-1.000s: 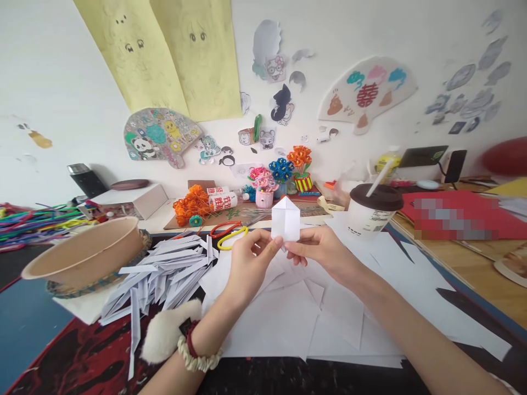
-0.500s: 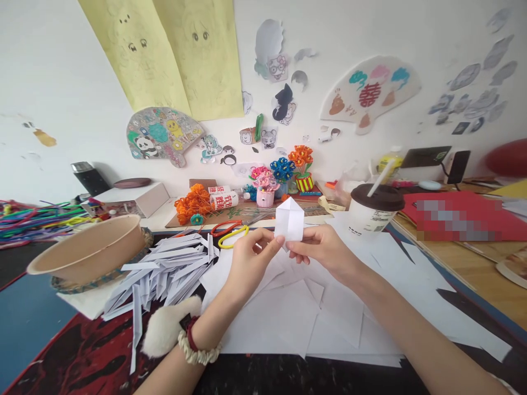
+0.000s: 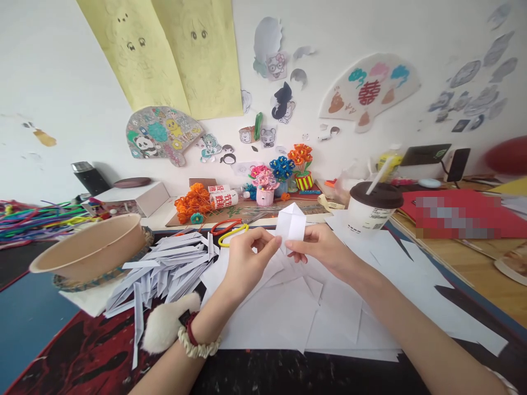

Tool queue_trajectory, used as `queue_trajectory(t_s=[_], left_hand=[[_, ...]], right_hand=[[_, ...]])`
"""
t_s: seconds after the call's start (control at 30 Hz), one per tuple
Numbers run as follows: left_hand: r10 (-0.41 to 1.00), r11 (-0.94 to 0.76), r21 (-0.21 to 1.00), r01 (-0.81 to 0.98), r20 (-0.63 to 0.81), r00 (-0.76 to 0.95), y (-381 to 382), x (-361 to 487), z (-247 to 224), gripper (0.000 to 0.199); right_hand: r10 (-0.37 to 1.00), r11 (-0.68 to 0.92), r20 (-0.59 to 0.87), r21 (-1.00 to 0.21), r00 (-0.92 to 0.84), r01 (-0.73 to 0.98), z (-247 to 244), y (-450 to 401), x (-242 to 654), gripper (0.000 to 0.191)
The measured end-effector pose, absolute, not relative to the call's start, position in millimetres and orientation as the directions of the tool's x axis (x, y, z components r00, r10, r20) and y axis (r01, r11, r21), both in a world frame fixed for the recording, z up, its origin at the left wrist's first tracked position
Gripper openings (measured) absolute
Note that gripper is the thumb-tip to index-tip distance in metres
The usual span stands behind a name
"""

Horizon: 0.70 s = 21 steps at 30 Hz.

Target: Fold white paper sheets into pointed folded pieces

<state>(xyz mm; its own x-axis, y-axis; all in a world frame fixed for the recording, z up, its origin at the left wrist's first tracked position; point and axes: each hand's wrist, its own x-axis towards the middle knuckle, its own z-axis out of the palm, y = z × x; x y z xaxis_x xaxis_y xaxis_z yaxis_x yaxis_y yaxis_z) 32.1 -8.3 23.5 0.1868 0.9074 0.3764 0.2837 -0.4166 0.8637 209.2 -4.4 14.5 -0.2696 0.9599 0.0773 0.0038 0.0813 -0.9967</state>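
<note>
A small piece of folded white paper (image 3: 291,222) with a pointed top is held up above the desk. My left hand (image 3: 252,260) pinches its lower left edge between thumb and fingers. On its lower right, my right hand (image 3: 319,245) grips it with the thumb in front and fingers curled behind. Crease lines show on the paper's face. Beneath both hands lie several overlapping white sheets (image 3: 284,318). Left of them is a heap of narrow folded paper strips (image 3: 173,269).
A beige oval basin (image 3: 86,247) stands left of the strips, near a white fluffy object (image 3: 168,323). Scissors with yellow and red handles (image 3: 230,236) lie behind my left hand. A lidded cup with a straw (image 3: 374,206) stands right. Fuzzy-wire flowers (image 3: 265,184) line the back.
The folded paper has dropped slightly and tilted a little, its top leaning right. Both hands keep their hold on it, and my left hand's fingers have shifted slightly.
</note>
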Motion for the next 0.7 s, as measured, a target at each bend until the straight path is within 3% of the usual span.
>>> queue_trajectory(t_s=[0.27, 0.47, 0.7], left_hand=[[0.909, -0.411, 0.869, 0.275, 0.367, 0.199, -6.3, 32.9, 22.2, 0.032], [0.933, -0.322, 0.901, 0.292, 0.25, 0.259, -5.2, 34.5, 20.0, 0.034], [0.931, -0.291, 0.919, 0.265, 0.208, 0.299, -8.7, 36.4, 22.7, 0.035]], right_hand=[[0.941, 0.107, 0.111, -0.994, -0.319, -0.03, 12.6, -2.8, 213.1, 0.022], [0.957, 0.127, 0.135, -0.991, -0.258, -0.047, 12.4, -2.2, 213.5, 0.02], [0.973, 0.105, 0.117, -0.992, -0.201, -0.068, 16.8, -5.3, 209.9, 0.019]])
